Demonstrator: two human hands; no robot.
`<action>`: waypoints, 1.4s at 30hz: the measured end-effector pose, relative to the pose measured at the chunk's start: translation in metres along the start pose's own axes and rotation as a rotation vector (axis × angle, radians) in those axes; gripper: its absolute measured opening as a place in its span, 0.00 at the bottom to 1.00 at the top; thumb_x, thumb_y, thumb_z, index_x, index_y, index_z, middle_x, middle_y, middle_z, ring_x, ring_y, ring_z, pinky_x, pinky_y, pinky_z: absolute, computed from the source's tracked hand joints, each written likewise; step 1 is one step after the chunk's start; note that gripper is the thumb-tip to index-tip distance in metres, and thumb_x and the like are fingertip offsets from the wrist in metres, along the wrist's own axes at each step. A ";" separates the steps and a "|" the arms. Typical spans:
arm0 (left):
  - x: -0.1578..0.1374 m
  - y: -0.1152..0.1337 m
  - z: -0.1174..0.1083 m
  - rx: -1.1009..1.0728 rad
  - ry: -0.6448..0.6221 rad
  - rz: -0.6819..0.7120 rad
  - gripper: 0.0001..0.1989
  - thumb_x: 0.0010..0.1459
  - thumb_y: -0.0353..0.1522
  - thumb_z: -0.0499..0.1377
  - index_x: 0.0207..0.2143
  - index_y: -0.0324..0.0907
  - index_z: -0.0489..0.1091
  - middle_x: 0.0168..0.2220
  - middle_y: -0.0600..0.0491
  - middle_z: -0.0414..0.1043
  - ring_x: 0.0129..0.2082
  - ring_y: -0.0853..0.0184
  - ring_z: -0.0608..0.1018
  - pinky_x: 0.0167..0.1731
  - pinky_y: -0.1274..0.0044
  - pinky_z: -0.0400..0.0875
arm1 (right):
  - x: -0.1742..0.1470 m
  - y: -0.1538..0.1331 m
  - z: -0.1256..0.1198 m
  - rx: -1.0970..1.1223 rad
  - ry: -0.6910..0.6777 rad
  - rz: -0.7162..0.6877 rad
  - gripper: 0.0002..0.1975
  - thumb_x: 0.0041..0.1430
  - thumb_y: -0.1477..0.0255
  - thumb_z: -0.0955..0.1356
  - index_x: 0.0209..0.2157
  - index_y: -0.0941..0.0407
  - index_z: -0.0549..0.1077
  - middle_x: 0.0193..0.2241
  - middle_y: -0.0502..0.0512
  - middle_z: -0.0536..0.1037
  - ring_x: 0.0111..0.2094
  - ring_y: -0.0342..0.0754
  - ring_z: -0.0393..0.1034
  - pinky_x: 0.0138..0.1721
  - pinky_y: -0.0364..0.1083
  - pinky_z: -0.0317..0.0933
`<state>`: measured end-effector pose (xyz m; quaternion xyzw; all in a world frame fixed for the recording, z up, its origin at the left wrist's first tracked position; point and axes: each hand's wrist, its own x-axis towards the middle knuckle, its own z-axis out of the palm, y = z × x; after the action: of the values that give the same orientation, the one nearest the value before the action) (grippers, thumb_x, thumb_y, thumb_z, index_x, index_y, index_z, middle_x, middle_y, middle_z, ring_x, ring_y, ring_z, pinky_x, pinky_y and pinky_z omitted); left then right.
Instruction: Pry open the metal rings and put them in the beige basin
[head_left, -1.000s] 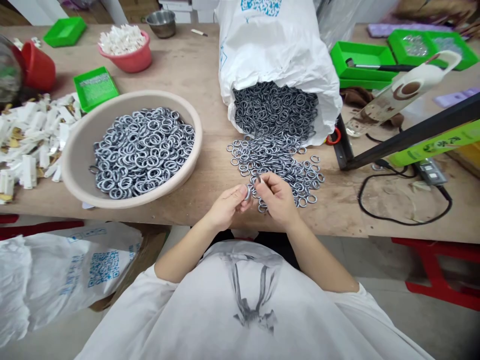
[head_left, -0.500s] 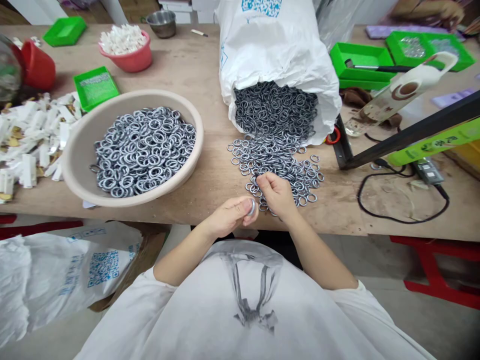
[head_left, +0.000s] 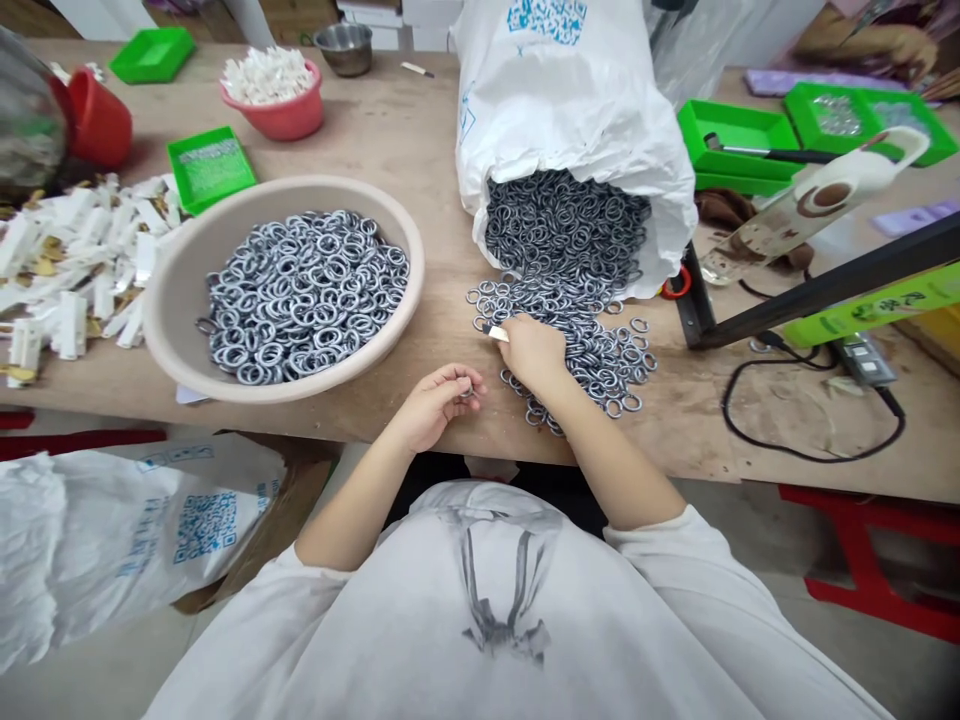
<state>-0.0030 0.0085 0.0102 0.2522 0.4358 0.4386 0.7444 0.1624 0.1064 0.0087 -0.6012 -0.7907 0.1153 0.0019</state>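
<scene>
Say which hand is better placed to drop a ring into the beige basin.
Probably the left hand: it appears to pinch a ring and is nearer the basin. The right hand, farther off, holds a white, dark-tipped tool by the loose rings.

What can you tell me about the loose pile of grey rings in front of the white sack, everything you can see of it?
The loose pile is many small grey rings, shiny and metallic-looking. It lies on the wooden-looking table, running back to the mouth of the white sack. Rings overlap thickly in the middle and thin out to single ones at the edges. The right hand covers part of its left side; whether it touches any rings there cannot be told.
</scene>
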 end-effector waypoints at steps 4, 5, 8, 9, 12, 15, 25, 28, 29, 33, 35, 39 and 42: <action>0.010 -0.005 0.005 -0.035 0.164 0.060 0.20 0.49 0.41 0.70 0.33 0.37 0.67 0.30 0.55 0.69 0.24 0.75 0.69 0.25 0.81 0.65 | -0.012 0.009 -0.003 0.491 0.028 -0.007 0.10 0.64 0.67 0.66 0.34 0.59 0.75 0.31 0.56 0.74 0.30 0.47 0.66 0.30 0.45 0.52; 0.013 -0.007 0.008 0.007 0.200 0.110 0.20 0.50 0.43 0.69 0.34 0.38 0.68 0.29 0.56 0.68 0.23 0.76 0.68 0.25 0.82 0.63 | -0.018 0.009 -0.004 0.710 -0.011 -0.023 0.12 0.64 0.65 0.66 0.33 0.59 0.74 0.25 0.52 0.70 0.27 0.45 0.62 0.29 0.44 0.51; 0.019 -0.014 0.021 0.163 0.188 0.292 0.23 0.54 0.50 0.65 0.34 0.38 0.70 0.28 0.56 0.66 0.24 0.75 0.65 0.25 0.81 0.61 | -0.042 0.001 -0.003 1.286 -0.138 -0.075 0.18 0.63 0.55 0.66 0.33 0.57 0.71 0.19 0.45 0.60 0.21 0.41 0.53 0.26 0.42 0.50; 0.020 -0.015 0.025 0.195 0.164 0.342 0.25 0.54 0.52 0.64 0.32 0.38 0.70 0.27 0.56 0.65 0.25 0.75 0.64 0.26 0.81 0.60 | -0.049 -0.003 -0.003 1.382 -0.132 -0.089 0.20 0.62 0.53 0.67 0.32 0.57 0.70 0.20 0.45 0.61 0.22 0.41 0.55 0.27 0.42 0.53; 0.017 -0.016 0.039 0.146 0.121 0.357 0.27 0.54 0.54 0.63 0.26 0.38 0.67 0.24 0.56 0.62 0.25 0.74 0.64 0.25 0.81 0.59 | -0.068 -0.010 -0.001 1.406 0.011 -0.096 0.19 0.61 0.53 0.68 0.33 0.56 0.68 0.27 0.49 0.70 0.29 0.44 0.65 0.36 0.44 0.61; 0.010 -0.012 0.049 -0.032 0.100 0.221 0.25 0.51 0.51 0.66 0.25 0.38 0.64 0.22 0.57 0.60 0.21 0.75 0.62 0.21 0.81 0.56 | -0.080 -0.009 -0.004 1.178 0.134 -0.139 0.19 0.63 0.52 0.67 0.40 0.54 0.68 0.31 0.51 0.74 0.32 0.46 0.68 0.36 0.45 0.62; -0.003 -0.002 0.058 -0.189 0.152 0.120 0.24 0.50 0.46 0.68 0.22 0.38 0.62 0.18 0.59 0.58 0.17 0.78 0.60 0.17 0.83 0.54 | -0.092 -0.008 -0.018 0.497 0.380 -0.369 0.22 0.69 0.57 0.62 0.28 0.57 0.69 0.26 0.52 0.71 0.27 0.42 0.62 0.28 0.44 0.48; -0.004 -0.003 0.056 -0.182 0.129 0.112 0.24 0.50 0.46 0.68 0.23 0.39 0.61 0.18 0.59 0.57 0.17 0.77 0.59 0.17 0.83 0.53 | -0.093 -0.009 -0.018 0.515 0.332 -0.371 0.23 0.70 0.57 0.61 0.27 0.57 0.69 0.25 0.51 0.71 0.27 0.42 0.63 0.28 0.44 0.48; -0.005 -0.004 0.055 -0.177 0.115 0.105 0.25 0.51 0.46 0.68 0.23 0.39 0.60 0.18 0.59 0.56 0.17 0.77 0.59 0.17 0.83 0.53 | -0.092 -0.008 -0.018 0.537 0.298 -0.364 0.24 0.70 0.56 0.60 0.26 0.57 0.69 0.25 0.51 0.71 0.27 0.43 0.63 0.28 0.44 0.48; -0.013 -0.007 0.052 -0.140 -0.082 0.043 0.26 0.57 0.46 0.64 0.20 0.39 0.57 0.17 0.59 0.54 0.16 0.77 0.57 0.18 0.81 0.52 | -0.075 0.004 -0.013 0.609 0.182 -0.133 0.26 0.70 0.54 0.58 0.24 0.56 0.67 0.20 0.50 0.68 0.24 0.43 0.61 0.28 0.44 0.47; -0.017 -0.007 0.048 -0.152 -0.168 0.015 0.25 0.59 0.45 0.62 0.20 0.39 0.57 0.17 0.58 0.55 0.16 0.77 0.58 0.20 0.80 0.55 | -0.061 0.010 -0.010 0.512 0.169 0.037 0.25 0.69 0.54 0.58 0.26 0.56 0.68 0.20 0.50 0.68 0.25 0.45 0.62 0.28 0.44 0.47; -0.017 -0.004 0.031 -0.144 -0.062 0.063 0.19 0.58 0.43 0.64 0.26 0.37 0.67 0.23 0.55 0.65 0.20 0.75 0.66 0.24 0.80 0.62 | -0.032 0.007 -0.005 0.151 0.102 0.034 0.18 0.67 0.55 0.64 0.39 0.55 0.76 0.38 0.55 0.78 0.37 0.52 0.73 0.30 0.45 0.51; -0.013 -0.002 0.017 -0.112 0.000 0.083 0.15 0.57 0.39 0.65 0.38 0.35 0.73 0.25 0.53 0.69 0.22 0.74 0.69 0.25 0.82 0.64 | -0.014 -0.005 0.000 -0.063 -0.008 -0.003 0.16 0.65 0.60 0.66 0.45 0.57 0.76 0.45 0.61 0.77 0.40 0.57 0.74 0.32 0.46 0.56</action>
<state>0.0097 -0.0038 0.0233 0.2280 0.3997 0.4926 0.7386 0.1616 0.0914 0.0119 -0.5994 -0.7948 0.0930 -0.0200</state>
